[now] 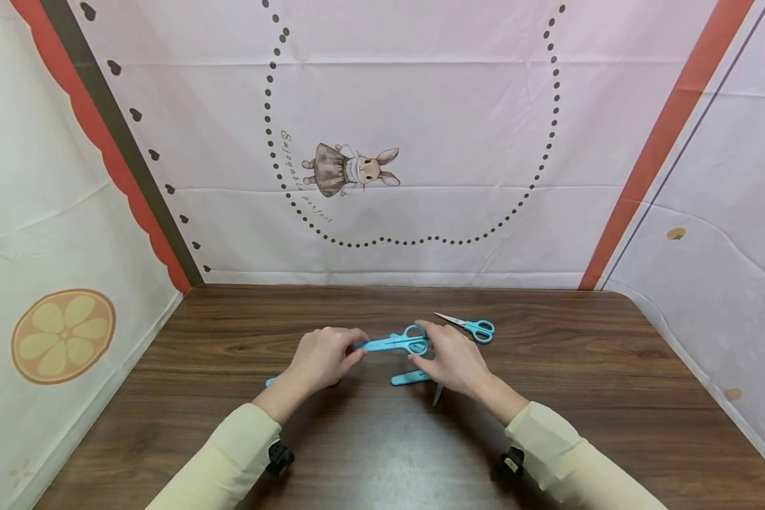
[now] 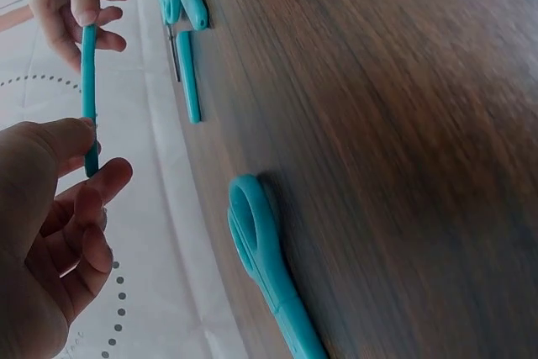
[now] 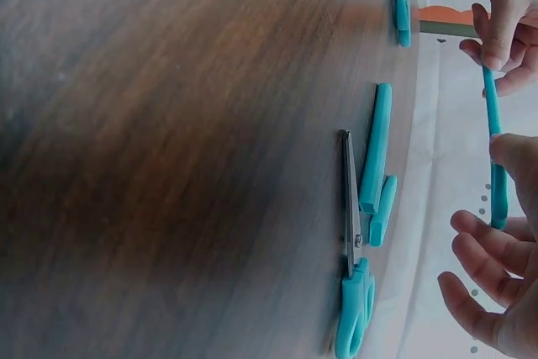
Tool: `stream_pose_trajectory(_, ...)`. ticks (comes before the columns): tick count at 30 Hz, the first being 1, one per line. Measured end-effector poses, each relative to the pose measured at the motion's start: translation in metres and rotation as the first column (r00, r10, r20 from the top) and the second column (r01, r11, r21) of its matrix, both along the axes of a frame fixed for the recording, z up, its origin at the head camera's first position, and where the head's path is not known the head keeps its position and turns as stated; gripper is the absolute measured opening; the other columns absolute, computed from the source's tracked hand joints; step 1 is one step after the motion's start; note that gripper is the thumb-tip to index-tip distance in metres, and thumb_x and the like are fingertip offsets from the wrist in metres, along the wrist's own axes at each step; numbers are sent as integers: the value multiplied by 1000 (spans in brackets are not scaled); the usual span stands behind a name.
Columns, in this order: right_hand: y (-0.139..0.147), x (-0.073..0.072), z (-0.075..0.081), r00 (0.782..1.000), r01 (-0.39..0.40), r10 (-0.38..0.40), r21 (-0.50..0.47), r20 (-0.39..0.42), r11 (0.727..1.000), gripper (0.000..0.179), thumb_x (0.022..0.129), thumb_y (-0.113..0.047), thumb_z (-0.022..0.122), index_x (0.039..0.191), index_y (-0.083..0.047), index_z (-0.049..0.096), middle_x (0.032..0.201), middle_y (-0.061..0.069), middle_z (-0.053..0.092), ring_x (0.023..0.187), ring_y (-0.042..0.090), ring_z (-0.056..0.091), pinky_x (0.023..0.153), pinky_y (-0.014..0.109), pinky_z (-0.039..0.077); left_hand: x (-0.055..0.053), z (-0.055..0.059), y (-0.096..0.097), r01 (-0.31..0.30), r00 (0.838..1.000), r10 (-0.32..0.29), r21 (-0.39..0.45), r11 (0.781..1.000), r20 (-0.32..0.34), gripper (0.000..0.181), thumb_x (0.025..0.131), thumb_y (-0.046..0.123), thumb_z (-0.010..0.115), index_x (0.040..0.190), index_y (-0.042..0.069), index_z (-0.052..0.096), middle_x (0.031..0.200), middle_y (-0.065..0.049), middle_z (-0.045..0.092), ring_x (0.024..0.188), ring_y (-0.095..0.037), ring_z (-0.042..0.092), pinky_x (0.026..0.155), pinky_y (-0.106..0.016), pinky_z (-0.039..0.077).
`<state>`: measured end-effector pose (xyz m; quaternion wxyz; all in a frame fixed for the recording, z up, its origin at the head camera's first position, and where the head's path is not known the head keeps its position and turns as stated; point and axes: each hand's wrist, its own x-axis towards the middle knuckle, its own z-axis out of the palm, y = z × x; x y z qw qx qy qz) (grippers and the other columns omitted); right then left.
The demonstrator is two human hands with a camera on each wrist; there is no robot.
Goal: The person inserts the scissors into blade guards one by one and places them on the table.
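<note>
Between my two hands, above the table, is a pair of light-blue scissors (image 1: pixel 392 343) with its blades inside a blue cover. My left hand (image 1: pixel 325 354) pinches the cover's tip between thumb and fingers. At the handle loops, my right hand (image 1: pixel 452 358) grips with thumb and fingertips. In both wrist views the scissors (image 2: pixel 90 81) appear edge-on as a thin strip. Beneath the right hand lie bare-bladed scissors (image 3: pixel 353 308), mostly hidden in the head view, beside a loose blue cover (image 1: pixel 410 378). Covered scissors (image 2: pixel 261 241) lie below my left hand.
Another uncovered pair of scissors (image 1: pixel 481 331) lies farther back to the right, its blades toward the left. A second, shorter-looking blue cover (image 3: pixel 383 212) sits near the loose one. Behind the brown wooden table (image 1: pixel 242 312) hangs a printed white cloth (image 1: pixel 472 142).
</note>
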<state>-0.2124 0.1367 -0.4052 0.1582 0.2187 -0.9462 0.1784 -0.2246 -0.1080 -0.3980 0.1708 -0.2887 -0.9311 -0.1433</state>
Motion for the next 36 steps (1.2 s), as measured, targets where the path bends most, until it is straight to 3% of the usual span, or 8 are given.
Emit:
stream_pose_trajectory(5,-3,1,-1,999,-11,11,1,36,1000,58,80,-38,69,129,-12,52,85,1,61,66,4,47,48,20,36,0,-1,-6,9,1000,-8,11,1000,-14,14,83,26,69,95,22,70,66,15,60,46,4,39,39,-18,29)
stream_pose_trajectory(13,-14,0,1,999,-43,43,4,32,999,59,81,-37,69,130,-10,51,78,-2,58,60,5,40,46,21,33,1,-3,-18,-10,1000,10,11,1000,-12,11,83,27,69,93,23,69,66,15,58,47,2,38,39,-18,29)
stream_pose_trajectory(27,-33,-7,-3,998,-56,57,-34,8,998,57,78,-37,71,125,-9,55,106,6,65,79,13,58,59,27,45,2,-2,-35,-61,998,61,3,998,3,11,83,28,69,93,24,70,65,15,55,45,2,38,38,-19,29)
stream_pose_trajectory(36,-40,-9,-7,998,-58,58,-19,12,998,55,78,-36,72,123,-9,55,99,5,63,77,14,57,58,28,44,2,-2,-41,-53,999,53,-4,999,0,11,83,27,68,93,23,69,67,15,58,49,2,40,40,-19,30)
